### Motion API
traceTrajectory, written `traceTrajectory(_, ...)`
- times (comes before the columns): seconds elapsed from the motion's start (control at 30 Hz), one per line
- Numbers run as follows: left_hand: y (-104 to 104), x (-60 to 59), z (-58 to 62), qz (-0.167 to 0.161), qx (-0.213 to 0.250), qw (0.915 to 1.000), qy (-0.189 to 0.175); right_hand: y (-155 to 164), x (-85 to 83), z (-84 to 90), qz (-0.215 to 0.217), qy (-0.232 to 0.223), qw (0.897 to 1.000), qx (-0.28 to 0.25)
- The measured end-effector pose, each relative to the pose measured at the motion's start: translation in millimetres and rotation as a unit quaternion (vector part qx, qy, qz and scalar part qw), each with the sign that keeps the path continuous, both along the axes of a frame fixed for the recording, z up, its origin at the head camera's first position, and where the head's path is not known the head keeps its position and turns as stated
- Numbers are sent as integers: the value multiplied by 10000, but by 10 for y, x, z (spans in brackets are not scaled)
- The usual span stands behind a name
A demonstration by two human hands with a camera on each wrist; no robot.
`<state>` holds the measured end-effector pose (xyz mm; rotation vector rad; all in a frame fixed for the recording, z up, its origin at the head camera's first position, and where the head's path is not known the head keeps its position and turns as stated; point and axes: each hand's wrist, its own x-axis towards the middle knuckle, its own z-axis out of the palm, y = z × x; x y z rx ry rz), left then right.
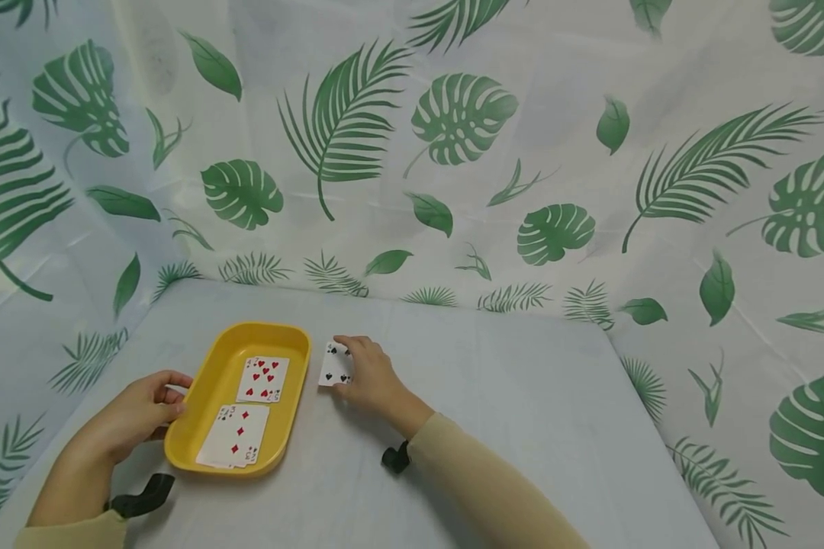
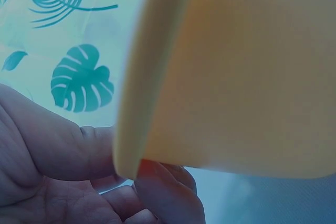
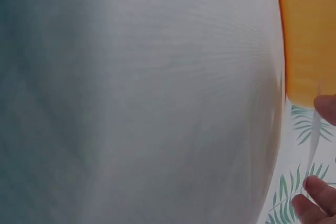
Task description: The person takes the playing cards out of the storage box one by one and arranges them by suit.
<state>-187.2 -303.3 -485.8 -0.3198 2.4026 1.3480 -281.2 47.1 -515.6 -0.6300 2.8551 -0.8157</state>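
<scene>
A leaf-print curtain [image 1: 453,137] hangs behind a grey table [image 1: 522,396]. On it sits a yellow tray [image 1: 199,435] holding a hearts card [image 1: 264,379] and a small diamonds stack [image 1: 235,435]. The left hand [image 1: 133,415] steadies the tray's near-left rim with curled fingers. The right hand [image 1: 369,375] pinches a black-suited card [image 1: 334,364] lying on the table just right of the tray (its far edge looks slightly lifted). To do this well, the person should probably tip the card onto one edge before raising it, and keep the tray braced so nothing inside slides.
</scene>
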Motion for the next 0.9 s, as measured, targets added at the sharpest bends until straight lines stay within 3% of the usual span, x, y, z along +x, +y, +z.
traceTrajectory(0.33,5,-3,1,6,-25,10000,-9,5,-108,-46,45,203,9985,505)
traceTrajectory(0.9,10,-4,11,25,-46,10000,-41,22,-109,-66,-140,3,9958,901)
